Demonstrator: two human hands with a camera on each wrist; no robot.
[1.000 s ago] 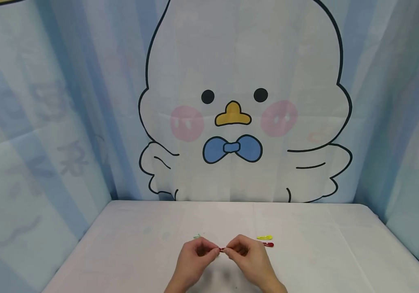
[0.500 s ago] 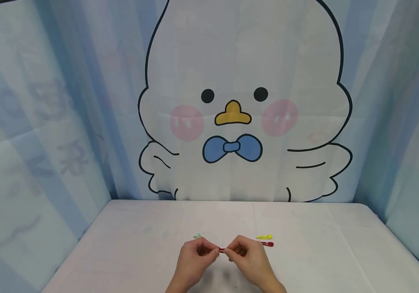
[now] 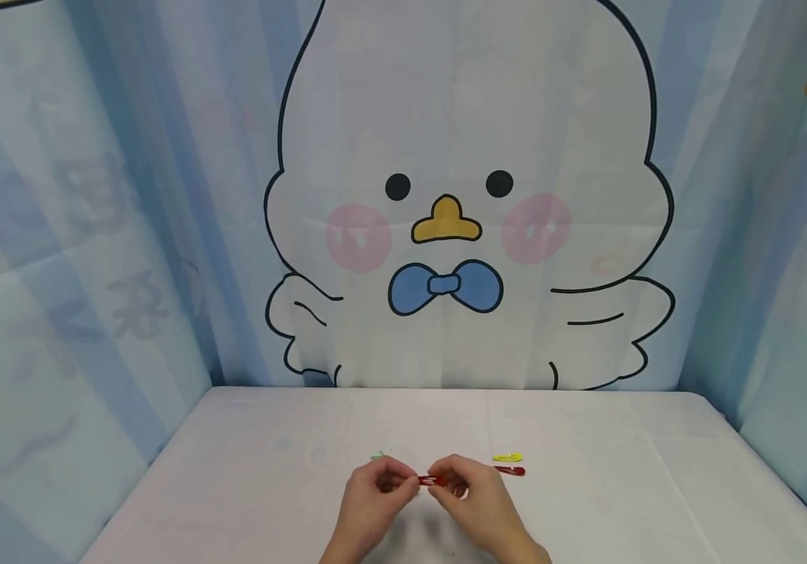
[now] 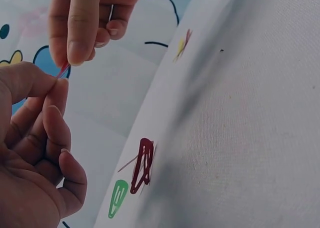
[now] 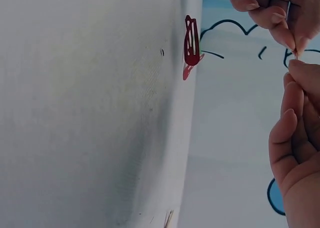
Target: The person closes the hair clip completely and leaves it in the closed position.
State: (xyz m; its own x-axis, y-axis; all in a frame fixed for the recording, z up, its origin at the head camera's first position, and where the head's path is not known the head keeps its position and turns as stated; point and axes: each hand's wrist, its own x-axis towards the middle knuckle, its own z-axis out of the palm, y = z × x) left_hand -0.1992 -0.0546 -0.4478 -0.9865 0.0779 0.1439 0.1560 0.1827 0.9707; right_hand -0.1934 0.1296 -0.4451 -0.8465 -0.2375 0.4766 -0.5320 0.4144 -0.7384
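Note:
A red snap hair clip [image 3: 432, 480] is held up over the table between both hands, and the fingers cover its ends. My left hand [image 3: 374, 497] pinches one end between thumb and forefinger. From the other side, my right hand [image 3: 479, 501] has thumb and forefinger around the opposite end. Only a thin red sliver of the clip [image 4: 63, 69] shows in the left wrist view. Past the right hand lie a yellow snap clip [image 3: 508, 457] and a dark red one [image 3: 512, 471]. Near the left hand, the left wrist view shows dark red clips [image 4: 142, 165] beside a green clip [image 4: 118, 199].
The white-covered table [image 3: 622, 486] stretches out around the hands. Behind it hangs a curtain [image 3: 474, 337] printed with a cartoon chick, and blue-and-white cloth [image 3: 93, 329] encloses the sides.
My right thumb and forefinger have parted a little and shifted along, so more of the red hair clip shows between the hands. The left hand stays nearly still.

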